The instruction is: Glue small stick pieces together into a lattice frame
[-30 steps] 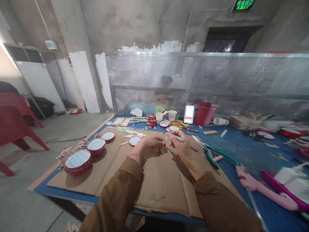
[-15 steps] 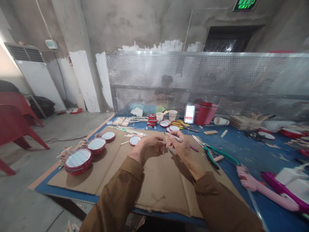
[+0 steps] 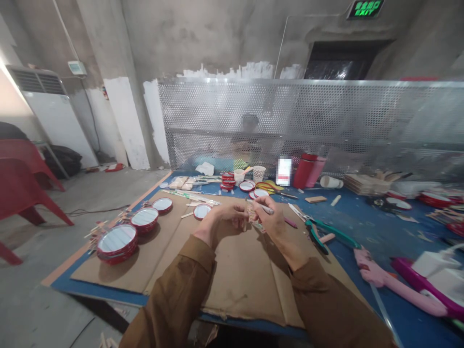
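Note:
Over the cardboard sheet (image 3: 246,275), my two hands meet close together. My left hand (image 3: 228,213) is closed, its fingertips pinching a small patterned flat piece (image 3: 251,211) whose kind I cannot make out. My right hand (image 3: 272,222) is closed around a slim, light-coloured pen-like tool (image 3: 267,210), its tip by the patterned piece. A red-rimmed round tin (image 3: 202,211) with a pale inside lies just beyond my left hand, beside thin wooden sticks (image 3: 187,214). To the right of my right hand lie a pink marker-like stick (image 3: 290,222) and teal-handled pliers (image 3: 335,233).
Stacked red-rimmed tins (image 3: 118,241) and sticks line the left side. Paper cups (image 3: 258,173), a phone-like bright screen (image 3: 283,171) and a red bottle (image 3: 304,170) stand at the back by a perforated metal screen (image 3: 217,106). A pink glue gun (image 3: 395,285) and purple power strip (image 3: 406,266) lie right.
Both hands stay in nearly the same place, still holding the patterned piece and the pen-like tool. The view has shifted very slightly.

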Motion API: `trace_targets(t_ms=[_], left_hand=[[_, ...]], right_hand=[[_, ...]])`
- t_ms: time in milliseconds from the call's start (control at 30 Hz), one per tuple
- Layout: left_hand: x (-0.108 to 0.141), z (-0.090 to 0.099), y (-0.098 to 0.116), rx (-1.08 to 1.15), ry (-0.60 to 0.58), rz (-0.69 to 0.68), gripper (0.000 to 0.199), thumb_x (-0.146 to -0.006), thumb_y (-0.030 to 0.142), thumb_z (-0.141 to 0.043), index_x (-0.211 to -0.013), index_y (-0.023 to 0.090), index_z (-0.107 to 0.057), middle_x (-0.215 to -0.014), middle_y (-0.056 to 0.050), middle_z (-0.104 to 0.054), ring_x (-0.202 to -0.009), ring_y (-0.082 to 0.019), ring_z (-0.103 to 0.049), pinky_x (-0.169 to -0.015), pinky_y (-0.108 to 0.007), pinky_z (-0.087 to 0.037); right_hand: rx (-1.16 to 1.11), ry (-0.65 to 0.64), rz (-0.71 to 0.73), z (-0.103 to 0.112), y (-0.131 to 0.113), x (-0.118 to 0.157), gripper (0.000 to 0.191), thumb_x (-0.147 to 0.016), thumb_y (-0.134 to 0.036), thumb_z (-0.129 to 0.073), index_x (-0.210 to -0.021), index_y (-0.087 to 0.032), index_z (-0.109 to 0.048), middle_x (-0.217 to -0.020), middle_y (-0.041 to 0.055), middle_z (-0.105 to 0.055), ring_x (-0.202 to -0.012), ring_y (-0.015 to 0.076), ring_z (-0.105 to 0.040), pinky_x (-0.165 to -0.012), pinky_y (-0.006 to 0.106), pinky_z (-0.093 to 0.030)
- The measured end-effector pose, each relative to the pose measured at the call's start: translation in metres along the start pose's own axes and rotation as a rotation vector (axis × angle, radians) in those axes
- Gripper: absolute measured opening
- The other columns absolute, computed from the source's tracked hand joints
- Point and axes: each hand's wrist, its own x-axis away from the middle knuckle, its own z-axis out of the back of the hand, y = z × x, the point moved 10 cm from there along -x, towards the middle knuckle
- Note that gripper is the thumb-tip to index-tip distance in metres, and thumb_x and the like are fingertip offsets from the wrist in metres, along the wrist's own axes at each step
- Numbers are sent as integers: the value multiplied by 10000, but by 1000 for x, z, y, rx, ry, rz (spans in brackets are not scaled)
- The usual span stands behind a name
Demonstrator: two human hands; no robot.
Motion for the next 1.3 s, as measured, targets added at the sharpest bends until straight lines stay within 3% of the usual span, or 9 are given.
trace_targets(t_ms=[467, 633, 1000, 1300], left_hand=[[-3, -1, -5, 9, -15, -2, 371, -835, 513, -652, -786, 152, -582, -619, -13, -637, -552, -102, -571, -600, -239, -428], [-6, -1, -8, -5, -21, -12, 343, -882, 487, -599, -812, 152, -575, -649, -17, -654, -531, -97, -558, -586, -241, -420], [-5, -3, -3, -12, -41, -3, 361, -844, 487, -636, -760, 137, -607, -632, -37, -661, -567, -111, -583, -609, -241, -444], [-7, -1, -5, -19, -47, -11, 408, -816, 535, -662, -752, 136, -602, -632, -40, -659, -546, -106, -578, -594, -240, -437]], right_hand=[[16, -4, -1, -1, 1, 1, 293, -773, -508, -608, -801, -221, -560, -594, -19, -603, -466, 142, -579, -445, 243, -451], [-5, 20, -62, 2, -1, 1, 334, -736, -552, -619, -777, -227, -557, -539, -27, -570, -429, 137, -553, -413, 240, -450], [36, 41, -49, 4, 0, 1, 359, -742, -565, -606, -793, -212, -565, -576, -13, -599, -454, 147, -594, -358, 209, -427], [50, -8, -10, 0, 4, 1, 358, -787, -559, -599, -822, -204, -570, -551, -16, -607, -449, 139, -588, -410, 217, -448]])
